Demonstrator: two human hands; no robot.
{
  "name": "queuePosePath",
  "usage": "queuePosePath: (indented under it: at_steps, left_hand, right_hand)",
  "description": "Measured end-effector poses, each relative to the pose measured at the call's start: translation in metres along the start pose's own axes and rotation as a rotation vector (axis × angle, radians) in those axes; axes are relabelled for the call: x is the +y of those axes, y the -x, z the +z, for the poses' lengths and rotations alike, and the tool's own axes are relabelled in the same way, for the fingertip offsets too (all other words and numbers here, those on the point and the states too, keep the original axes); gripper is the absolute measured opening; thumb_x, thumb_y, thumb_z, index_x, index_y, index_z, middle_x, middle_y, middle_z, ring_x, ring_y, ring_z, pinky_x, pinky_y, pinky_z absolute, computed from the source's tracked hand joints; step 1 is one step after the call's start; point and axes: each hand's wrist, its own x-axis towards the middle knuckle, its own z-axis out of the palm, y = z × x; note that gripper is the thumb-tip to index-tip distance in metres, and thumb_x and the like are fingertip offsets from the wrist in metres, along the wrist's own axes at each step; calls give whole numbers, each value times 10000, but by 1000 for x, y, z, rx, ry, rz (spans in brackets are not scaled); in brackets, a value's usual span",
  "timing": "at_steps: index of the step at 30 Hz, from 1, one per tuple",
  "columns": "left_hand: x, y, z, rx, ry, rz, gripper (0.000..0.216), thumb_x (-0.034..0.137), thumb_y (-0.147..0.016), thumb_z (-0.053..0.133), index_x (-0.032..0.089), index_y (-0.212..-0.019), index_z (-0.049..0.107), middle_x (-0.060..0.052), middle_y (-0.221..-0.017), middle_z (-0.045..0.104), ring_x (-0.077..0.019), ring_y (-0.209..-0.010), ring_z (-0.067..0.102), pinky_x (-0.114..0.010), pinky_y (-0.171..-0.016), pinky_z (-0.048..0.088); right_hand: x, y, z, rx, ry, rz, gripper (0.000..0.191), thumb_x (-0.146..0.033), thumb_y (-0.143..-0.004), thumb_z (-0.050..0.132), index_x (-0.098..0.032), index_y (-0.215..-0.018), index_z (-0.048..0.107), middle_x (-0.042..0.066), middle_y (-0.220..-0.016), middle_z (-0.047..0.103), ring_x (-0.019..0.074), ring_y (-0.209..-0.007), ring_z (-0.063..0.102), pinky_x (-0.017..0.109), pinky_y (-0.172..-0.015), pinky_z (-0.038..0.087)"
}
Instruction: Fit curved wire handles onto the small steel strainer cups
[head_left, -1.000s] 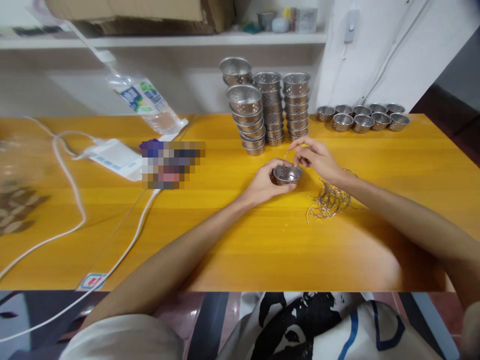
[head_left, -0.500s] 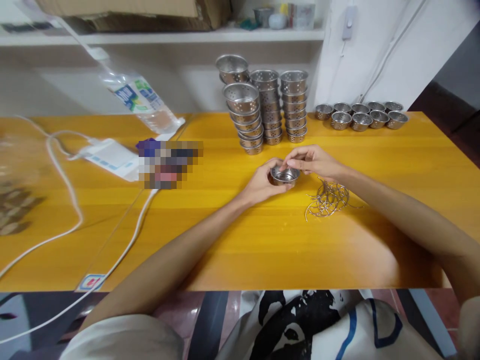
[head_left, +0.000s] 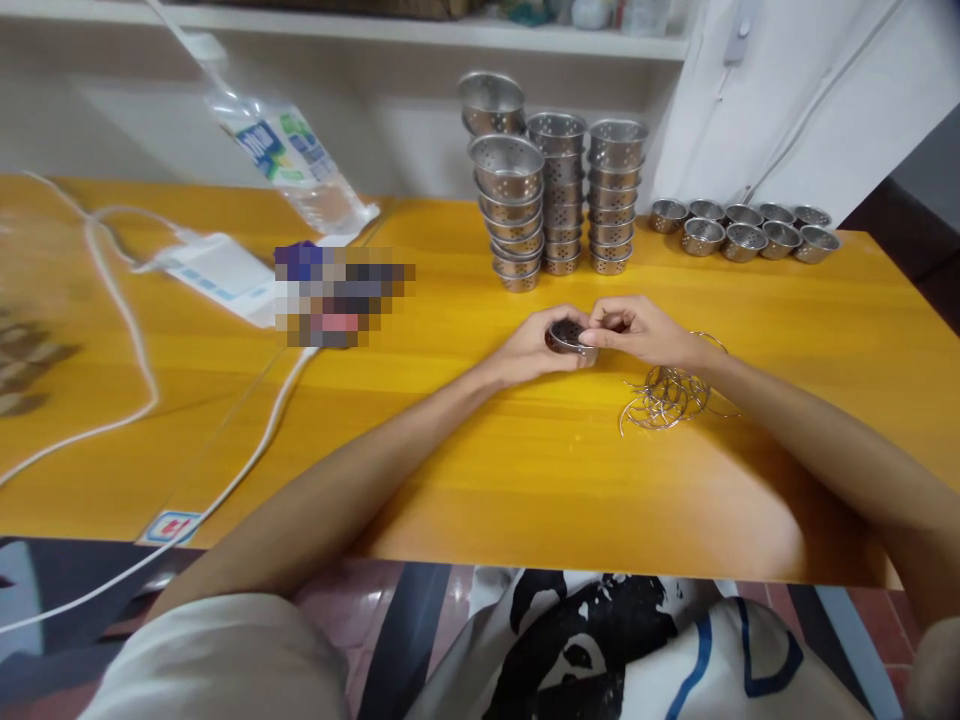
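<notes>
My left hand (head_left: 531,348) is wrapped around a small perforated metal cup (head_left: 568,336), just above the table. The cup is tilted, and a dark face with holes shows. At its right side, my right hand (head_left: 637,328) has thumb and forefinger pinched together, touching the cup's edge. What is in that pinch, if anything, is too small to make out. Under and beside my right wrist lies a tangle of thin curved metal wires (head_left: 666,398). One wire loop (head_left: 711,338) shows beyond that wrist; whether it runs to my fingers is hidden.
Stacks of perforated cups (head_left: 564,190) stand at the back. Several single cups (head_left: 744,240) sit in two rows at the back right. To the left are a tilted plastic bottle (head_left: 289,160), a white power strip (head_left: 221,275), a white cable (head_left: 281,410) and a blurred-out patch.
The cup has tilted in my left hand, so its holed face shows instead of its open inside. My right fingers moved from over the cup to its right edge. The view shifted slightly.
</notes>
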Motion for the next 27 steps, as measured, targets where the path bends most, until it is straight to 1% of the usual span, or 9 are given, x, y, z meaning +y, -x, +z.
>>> queuePosePath:
  at_steps: [6,11,15,20,22,23,24,25,27]
  left_hand:
    - [3,1,4,-21,51,-29,483,320,-670,898,166,-1059,655,30,-873,622,-120,-747,554,-260,-722,440]
    - [6,2,4,-7,-3,2,453,295,-653,874,164,-1032,663,20,-911,633,-124,-781,558,-257,-739,451]
    - [7,3,3,-9,-42,14,432,298,-665,854,165,-1026,657,19,-918,616,-127,-796,546,-258,-739,449]
    - [6,4,2,-36,-71,-3,424,296,-675,848,179,-1004,608,36,-891,584,-119,-773,525,-251,-722,446]
    - [2,3,3,-26,-82,-20,454,302,-673,857,194,-1014,577,47,-878,574,-117,-755,526,-251,-718,450]
    - [0,3,4,1,-91,-21,474,307,-675,864,203,-1023,558,49,-882,576,-119,-755,536,-253,-722,456]
    - [-2,3,5,41,-101,-12,495,312,-682,871,212,-1036,540,45,-902,588,-125,-769,557,-258,-737,470]
    - [-3,4,6,91,-114,9,518,318,-691,881,219,-1056,527,34,-938,608,-136,-799,588,-268,-762,490]
    - [-5,4,9,187,-147,72,568,332,-710,901,224,-1129,534,-4,-1050,658,-174,-907,662,-310,-849,541]
  right_hand:
    - [0,1,5,-1,7,35,524,-672,-944,840,-199,-847,635,-49,-732,575,93,-665,469,258,-605,340]
    - [-3,1,8,-3,31,53,527,-664,-905,869,-198,-829,635,-54,-705,568,90,-631,445,265,-597,326]
    - [-5,0,11,-5,45,83,511,-650,-903,865,-200,-829,634,-48,-707,576,98,-642,465,267,-611,341]
    - [-4,-3,9,-72,34,124,511,-656,-881,875,-195,-828,661,-41,-714,606,104,-670,487,264,-648,391]
    - [-5,-4,6,-89,10,143,501,-650,-874,884,-192,-870,684,-31,-737,628,109,-676,516,259,-646,426]
    - [-5,-4,4,-57,-13,157,484,-634,-876,889,-194,-922,693,-22,-770,645,111,-668,535,256,-625,442]
    - [-6,-3,2,13,-40,171,464,-599,-876,901,-201,-996,694,-12,-826,663,110,-654,552,250,-590,453]
    - [-6,-3,0,105,-68,186,458,-543,-868,922,-215,-1082,684,1,-907,678,107,-643,570,242,-548,460]
    - [-6,-2,-3,269,-121,217,528,-405,-827,961,-253,-1216,640,20,-1062,662,103,-643,616,224,-474,477]
